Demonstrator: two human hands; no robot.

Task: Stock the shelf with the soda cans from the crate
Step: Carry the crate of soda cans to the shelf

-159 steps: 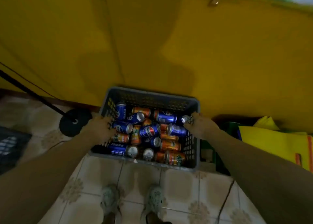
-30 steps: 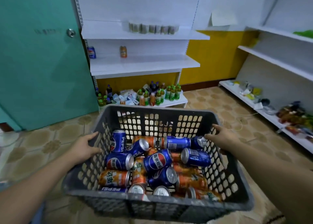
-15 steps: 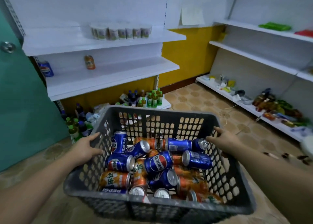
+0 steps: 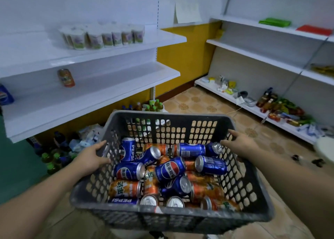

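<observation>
Head view: a person stands in a small shop holding a dark grey perforated plastic crate [image 4: 180, 219] up off the patterned tiled floor [image 4: 198, 101]. The left hand [image 4: 90, 157] grips the crate's left wall, fingers clenched over the rim. The right hand [image 4: 238, 144] pinches the right rim between thumb and fingers. Inside the crate, the blue and orange soda cans [image 4: 169, 170] lie jumbled, mostly on their sides.

Compared with a second ago, the white metal shelf [image 4: 90, 94] is nearer and has swung to the left. A lone orange can [image 4: 66, 78] and a lone blue can [image 4: 5, 96] sit on it, well apart.

The crate sat on the floor a few seconds earlier and has now been brought up close to the shelf. The carrying looks nearly finished. Setting the crate down and lifting out the first can probably comes next.
</observation>
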